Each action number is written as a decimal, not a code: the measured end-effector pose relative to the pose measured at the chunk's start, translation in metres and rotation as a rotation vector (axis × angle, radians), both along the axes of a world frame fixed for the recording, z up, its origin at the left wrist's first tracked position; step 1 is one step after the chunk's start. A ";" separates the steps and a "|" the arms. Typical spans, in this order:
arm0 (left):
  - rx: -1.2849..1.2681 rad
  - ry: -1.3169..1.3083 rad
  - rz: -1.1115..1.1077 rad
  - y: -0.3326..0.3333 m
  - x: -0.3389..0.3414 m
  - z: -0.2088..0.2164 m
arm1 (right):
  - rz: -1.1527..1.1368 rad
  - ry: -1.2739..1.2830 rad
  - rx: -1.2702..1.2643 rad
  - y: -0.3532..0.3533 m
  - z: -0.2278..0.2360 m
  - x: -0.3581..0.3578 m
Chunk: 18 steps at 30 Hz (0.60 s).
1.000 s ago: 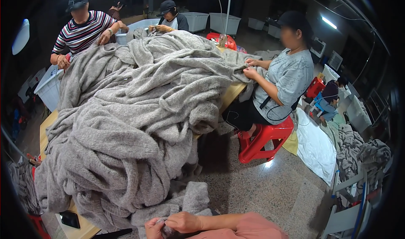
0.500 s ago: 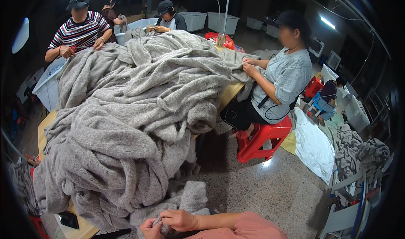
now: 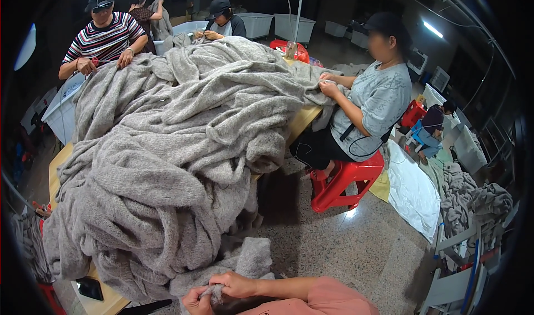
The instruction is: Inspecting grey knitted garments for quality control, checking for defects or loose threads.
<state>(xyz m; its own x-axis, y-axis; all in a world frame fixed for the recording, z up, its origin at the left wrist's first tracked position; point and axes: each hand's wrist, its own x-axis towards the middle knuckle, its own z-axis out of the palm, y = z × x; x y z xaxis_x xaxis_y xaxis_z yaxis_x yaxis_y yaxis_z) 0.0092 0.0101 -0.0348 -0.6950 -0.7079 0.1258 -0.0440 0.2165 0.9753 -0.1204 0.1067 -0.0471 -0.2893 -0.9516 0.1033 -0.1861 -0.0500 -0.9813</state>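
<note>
At the lower edge, my left hand [image 3: 196,301] and my right hand [image 3: 233,285] are close together, each closed on a bunched edge of grey knitted fabric [image 3: 213,294]. A small tuft of it shows between my fingers; the fingertips are partly hidden. My right forearm, below a salmon sleeve [image 3: 328,298], comes in from the right. Just beyond my hands, a fold of the same soft knit [image 3: 253,256] hangs by the table. The large heap of grey knitted fabric [image 3: 150,187] covers most of the table [image 3: 105,293].
A black phone [image 3: 90,289] lies on the table's near left corner. Across the heap, a person in stripes [image 3: 105,39] and two others handle the knit. Another person in grey [image 3: 378,103] sits on a red stool [image 3: 350,181]. White sheeting [image 3: 411,192] covers floor at right.
My hands have shifted slightly, and more of the knit tuft shows between them. At the back, one person has raised a grey cloth. The striped-shirt person's hand has moved left along the heap.
</note>
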 end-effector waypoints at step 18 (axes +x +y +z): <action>-0.366 -0.140 0.000 0.000 -0.005 0.021 | -0.216 0.211 -0.092 0.006 0.013 0.008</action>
